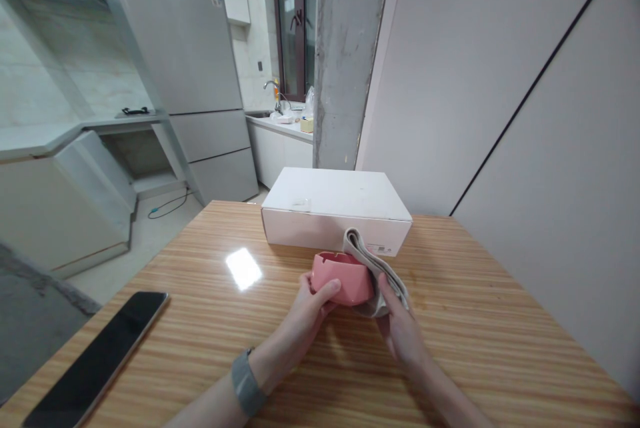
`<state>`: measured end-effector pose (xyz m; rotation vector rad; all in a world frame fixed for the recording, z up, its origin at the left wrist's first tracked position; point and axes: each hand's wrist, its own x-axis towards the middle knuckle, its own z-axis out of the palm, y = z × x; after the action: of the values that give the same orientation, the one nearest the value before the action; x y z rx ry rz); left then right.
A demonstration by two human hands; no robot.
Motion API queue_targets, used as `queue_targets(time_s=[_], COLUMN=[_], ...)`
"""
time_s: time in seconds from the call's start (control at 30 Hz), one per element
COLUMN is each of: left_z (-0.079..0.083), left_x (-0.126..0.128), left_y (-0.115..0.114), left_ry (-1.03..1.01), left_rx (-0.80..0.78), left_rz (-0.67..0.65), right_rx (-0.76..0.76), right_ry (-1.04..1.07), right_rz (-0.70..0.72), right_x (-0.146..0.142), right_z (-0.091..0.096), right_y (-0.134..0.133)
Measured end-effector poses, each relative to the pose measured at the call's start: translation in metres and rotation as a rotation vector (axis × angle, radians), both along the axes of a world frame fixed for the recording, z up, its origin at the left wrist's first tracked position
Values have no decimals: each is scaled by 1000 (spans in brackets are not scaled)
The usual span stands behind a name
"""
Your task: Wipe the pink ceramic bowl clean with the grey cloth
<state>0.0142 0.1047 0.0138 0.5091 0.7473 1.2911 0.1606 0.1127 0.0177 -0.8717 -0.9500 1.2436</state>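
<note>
A pink ashtray (345, 281) with notches in its rim is held above the wooden table, tilted a little. My left hand (320, 298) grips its left side, thumb across the front and fingers behind and beneath. Against the ashtray's right side lies a folded grey cloth (377, 268). My right hand (397, 321) is closed on that cloth, thumb on the outer fold; its other fingers are partly hidden. The ashtray's inside is mostly out of sight.
Behind my hands a white box (335, 195) stands on the wooden table (210, 348). A black phone (100, 361) lies at the table's left edge. Beyond are a fridge (185, 48), a kitchen counter with a sink, a concrete pillar (347, 61) and a white wall.
</note>
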Motion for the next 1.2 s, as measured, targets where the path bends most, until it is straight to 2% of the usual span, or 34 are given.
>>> queue_targets(time_s=[0.1,0.27,0.33,0.5,0.63,0.77,0.9,1.03,1.1,1.2], left_z=[1,3,2,5,8,4,-3,-6,-3,6], left_x=[4,2,0,-1,-1,-1,-2,0,0,-2], left_y=[-1,1,1,-3,-7,-5,-2,-3,-3,-2], left_ry=[-40,-99,-55,-4,19,106,203,235,214,80], left_rx=[-7,-37,8,164,106,90,88,89,73,24], left_rz=[-37,-135,-129,-179,-134,-18,103,132,112,28], right_rx=[-100,-204,-222,-268,-267,-237,-86,34,-6,-141], right_ry=[104,203,227,294,292,244,113,14,33,119], right_rz=[9,-52,-43,80,110,119,36,56,37,-41], right_x=[0,5,7,8,6,3,2,1,1,3], right_z=[6,13,14,16,16,10,0,-5,-5,0], right_y=[1,5,6,5,3,1,-3,-5,-4,-1])
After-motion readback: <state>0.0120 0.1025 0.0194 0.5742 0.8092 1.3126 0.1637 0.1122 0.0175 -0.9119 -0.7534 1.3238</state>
